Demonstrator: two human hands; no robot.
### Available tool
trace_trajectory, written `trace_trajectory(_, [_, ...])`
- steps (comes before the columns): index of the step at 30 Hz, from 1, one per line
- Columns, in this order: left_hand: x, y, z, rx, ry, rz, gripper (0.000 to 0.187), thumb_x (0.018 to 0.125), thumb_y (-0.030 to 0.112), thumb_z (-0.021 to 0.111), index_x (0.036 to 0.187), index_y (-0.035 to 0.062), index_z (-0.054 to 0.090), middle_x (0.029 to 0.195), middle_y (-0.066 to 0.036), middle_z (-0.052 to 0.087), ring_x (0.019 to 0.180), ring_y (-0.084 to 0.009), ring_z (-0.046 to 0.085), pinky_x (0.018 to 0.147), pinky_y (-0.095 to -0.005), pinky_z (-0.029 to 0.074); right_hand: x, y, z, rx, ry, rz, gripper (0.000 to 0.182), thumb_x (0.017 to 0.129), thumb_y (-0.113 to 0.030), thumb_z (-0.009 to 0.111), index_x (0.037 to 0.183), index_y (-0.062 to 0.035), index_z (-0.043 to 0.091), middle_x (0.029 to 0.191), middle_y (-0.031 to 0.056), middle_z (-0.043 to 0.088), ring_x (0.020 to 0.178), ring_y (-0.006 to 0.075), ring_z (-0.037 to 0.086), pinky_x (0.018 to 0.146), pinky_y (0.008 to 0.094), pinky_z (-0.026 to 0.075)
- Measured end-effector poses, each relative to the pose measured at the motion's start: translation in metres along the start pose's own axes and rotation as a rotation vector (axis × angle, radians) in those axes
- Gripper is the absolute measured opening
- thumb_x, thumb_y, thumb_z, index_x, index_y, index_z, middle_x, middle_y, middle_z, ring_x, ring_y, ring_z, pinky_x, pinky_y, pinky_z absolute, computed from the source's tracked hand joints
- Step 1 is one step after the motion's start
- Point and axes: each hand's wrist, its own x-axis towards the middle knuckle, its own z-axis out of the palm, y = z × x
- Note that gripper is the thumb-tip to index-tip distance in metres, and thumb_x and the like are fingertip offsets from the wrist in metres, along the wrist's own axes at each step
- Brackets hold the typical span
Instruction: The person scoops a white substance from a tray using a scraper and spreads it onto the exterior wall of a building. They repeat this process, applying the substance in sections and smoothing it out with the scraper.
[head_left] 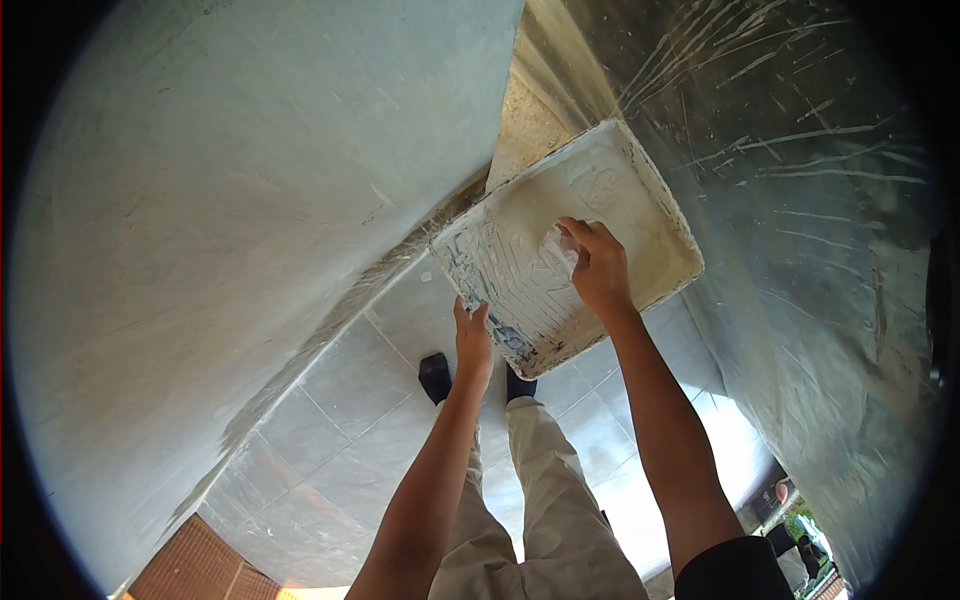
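From the head camera, the left hand (472,340) is gripping the near edge of a plaster-smeared tray (655,215), steadying it between two grey walls above the tiled floor (360,420), while the right hand (600,268), fingers curled, is scraping plaster with a small blade (558,246).

A square white tray (640,215), smeared with pale wet plaster, is held tilted in the air, its near edge streaked dark blue.
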Motion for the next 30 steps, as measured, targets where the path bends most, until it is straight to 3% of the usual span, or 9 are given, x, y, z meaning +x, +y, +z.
trace_trajectory(2, [0.005,-0.010,-0.003,0.006,-0.013,0.017,0.069,0.098,0.024,0.048,0.151,-0.0028,0.013,0.148,-0.025,0.035,0.135,-0.0300,0.038,0.112,-0.0363,0.027,0.001,0.000,-0.003,-0.035,0.022,-0.010,0.048,0.078,0.018,0.049,0.116,-0.0068,0.065,0.095,0.0144,0.064,0.088,0.0314,0.066,0.076,0.0375,0.052])
trace_trajectory(4, [0.007,-0.020,-0.008,0.133,-0.021,0.003,0.068,0.096,0.039,0.046,0.153,0.0145,0.018,0.151,-0.010,0.034,0.138,-0.0276,0.034,0.105,-0.0508,0.030,-0.001,0.001,0.001,-0.046,0.023,0.013,0.049,0.077,0.018,0.050,0.117,-0.0080,0.065,0.095,0.0143,0.064,0.087,0.0317,0.065,0.076,0.0385,0.052])
trace_trajectory(5, [0.008,-0.026,-0.010,0.136,-0.022,0.004,0.068,0.096,0.039,0.046,0.153,0.0145,0.018,0.151,-0.010,0.034,0.138,-0.0276,0.034,0.105,-0.0508,0.030,-0.002,0.002,0.005,-0.044,0.025,0.015,0.049,0.077,0.018,0.050,0.117,-0.0080,0.065,0.095,0.0143,0.064,0.087,0.0317,0.065,0.076,0.0385,0.052])
trace_trajectory(7, [0.003,-0.024,-0.007,0.031,-0.031,0.047,0.066,0.100,0.025,0.047,0.151,-0.0025,0.015,0.148,-0.024,0.035,0.135,-0.0300,0.038,0.112,-0.0362,0.027,-0.002,0.003,0.010,-0.111,0.047,0.000,0.050,0.076,0.014,0.052,0.117,-0.0124,0.064,0.095,0.0124,0.063,0.088,0.0318,0.065,0.077,0.0414,0.053])
trace_trajectory(17, [-0.010,-0.015,0.001,0.083,-0.012,0.046,0.063,0.100,0.025,0.045,0.150,-0.0022,0.017,0.148,-0.023,0.036,0.135,-0.0293,0.038,0.112,-0.0362,0.027,-0.001,0.011,0.014,-0.090,0.056,0.050,0.046,0.078,0.013,0.053,0.116,-0.0117,0.066,0.094,0.0138,0.063,0.087,0.0325,0.065,0.077,0.0422,0.053])
trace_trajectory(20, [-0.002,-0.031,-0.005,0.028,-0.024,0.078,0.061,0.102,0.030,0.042,0.150,0.0000,0.020,0.149,-0.020,0.036,0.136,-0.0275,0.036,0.112,-0.0358,0.027,-0.003,0.015,0.017,-0.073,0.087,0.055,0.046,0.079,0.013,0.052,0.116,-0.0114,0.066,0.095,0.0139,0.064,0.088,0.0325,0.065,0.077,0.0418,0.053])
trace_trajectory(22, [0.000,-0.034,-0.007,-0.009,-0.057,0.032,0.065,0.100,0.051,0.034,0.153,0.0153,0.021,0.154,-0.009,0.032,0.135,-0.0264,0.038,0.106,-0.0440,0.029,-0.006,0.018,0.017,-0.029,0.104,0.092,0.046,0.079,0.013,0.051,0.115,-0.0112,0.066,0.095,0.0147,0.064,0.089,0.0330,0.065,0.077,0.0418,0.052])
trace_trajectory(28, [-0.006,-0.025,-0.003,-0.047,-0.040,-0.014,0.072,0.100,0.058,0.026,0.154,0.0112,0.020,0.153,-0.012,0.034,0.136,-0.0273,0.037,0.109,-0.0426,0.027,-0.031,0.008,0.029,0.011,0.040,0.078,0.046,0.078,0.013,0.051,0.114,-0.0111,0.067,0.093,0.0140,0.065,0.089,0.0331,0.065,0.078,0.0416,0.051])
trace_trajectory(30, [-0.006,-0.024,-0.003,-0.049,-0.045,-0.011,0.073,0.100,0.059,0.027,0.154,0.0111,0.020,0.153,-0.012,0.033,0.136,-0.0277,0.037,0.110,-0.0429,0.027,-0.037,0.001,0.028,-0.022,-0.011,0.044,0.050,0.077,0.017,0.047,0.115,-0.0081,0.066,0.097,0.0150,0.067,0.091,0.0292,0.067,0.078,0.0374,0.053])
